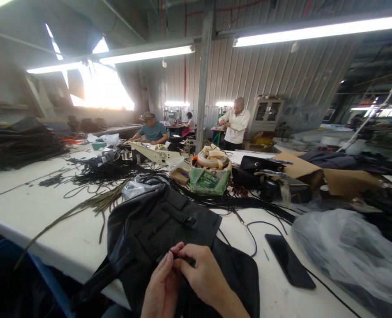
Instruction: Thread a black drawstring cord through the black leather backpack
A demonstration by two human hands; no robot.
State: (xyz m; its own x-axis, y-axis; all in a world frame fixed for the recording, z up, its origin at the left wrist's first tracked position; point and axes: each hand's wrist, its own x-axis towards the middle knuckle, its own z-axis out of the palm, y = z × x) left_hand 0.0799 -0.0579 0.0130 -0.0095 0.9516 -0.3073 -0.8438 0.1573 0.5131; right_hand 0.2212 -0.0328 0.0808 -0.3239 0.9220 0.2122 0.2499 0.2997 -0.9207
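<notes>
A black bag [139,216], leather-like with straps and a flap, lies on the white table in front of me, its near part hanging over the edge. Over its lower middle, my left hand [162,282] and my right hand [200,269] meet with fingertips pinched together. Something small and dark, perhaps a strap end or cord of the bag, shows between the fingers; most of it is hidden. Both hands are closed.
Right of the bag lie a black phone [290,260] and clear plastic bags [351,251]. Behind it are a green container [211,179], bundles of black cords [99,170] and brown paper [302,165]. Several people work further back, including a person in white [237,121].
</notes>
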